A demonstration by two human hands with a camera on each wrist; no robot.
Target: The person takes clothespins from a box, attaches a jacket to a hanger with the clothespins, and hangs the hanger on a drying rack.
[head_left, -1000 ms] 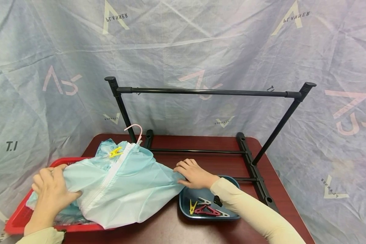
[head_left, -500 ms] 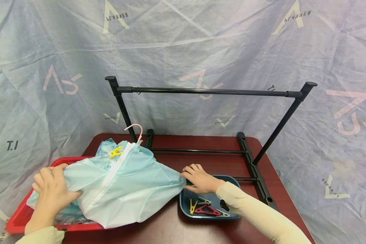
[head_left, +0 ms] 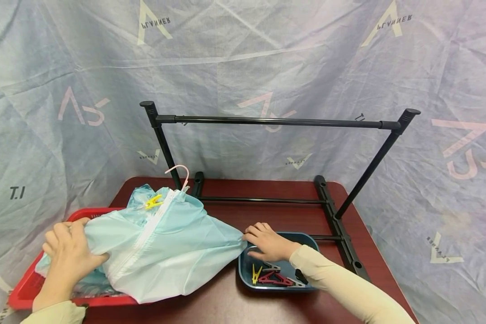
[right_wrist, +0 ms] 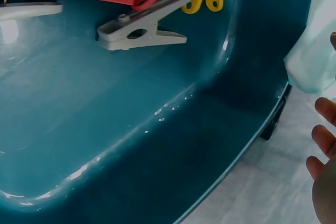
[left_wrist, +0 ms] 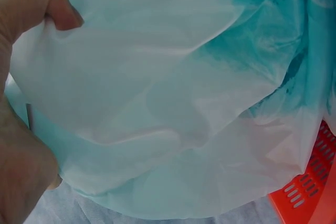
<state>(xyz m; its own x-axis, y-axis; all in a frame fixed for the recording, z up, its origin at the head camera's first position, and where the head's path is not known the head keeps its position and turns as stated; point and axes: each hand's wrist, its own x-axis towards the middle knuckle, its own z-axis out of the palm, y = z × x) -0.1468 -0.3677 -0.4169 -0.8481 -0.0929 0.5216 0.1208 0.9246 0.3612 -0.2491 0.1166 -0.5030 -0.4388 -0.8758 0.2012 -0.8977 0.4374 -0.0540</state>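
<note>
A thin jacket (head_left: 186,243), pale blue fading to white with a white zip, lies spread over the red basket (head_left: 26,288). From its collar rises a pink hanger hook (head_left: 182,170), and a yellow clothespin (head_left: 154,201) sits near the collar. My left hand (head_left: 66,252) grips the jacket at its left side; in the left wrist view a bent finger (left_wrist: 65,9) presses into the cloth. At the sleeve's right tip, my right hand (head_left: 271,243) touches or nearly touches the cloth with loose fingers. Its fingertips (right_wrist: 323,140) show apart in the right wrist view.
Below my right hand stands a blue basin (head_left: 243,281) with several clothespins: yellow (head_left: 256,274), red (head_left: 283,280) and grey (right_wrist: 136,32). Behind, a black rack (head_left: 267,120) stands on the dark red table (head_left: 259,220). A printed grey cloth (head_left: 243,58) hangs all around.
My right hand has moved to the right and slightly down, over the basin. The sleeve first stretched right with it, then stayed while the hand shifted further. My left hand has kept its place.
</note>
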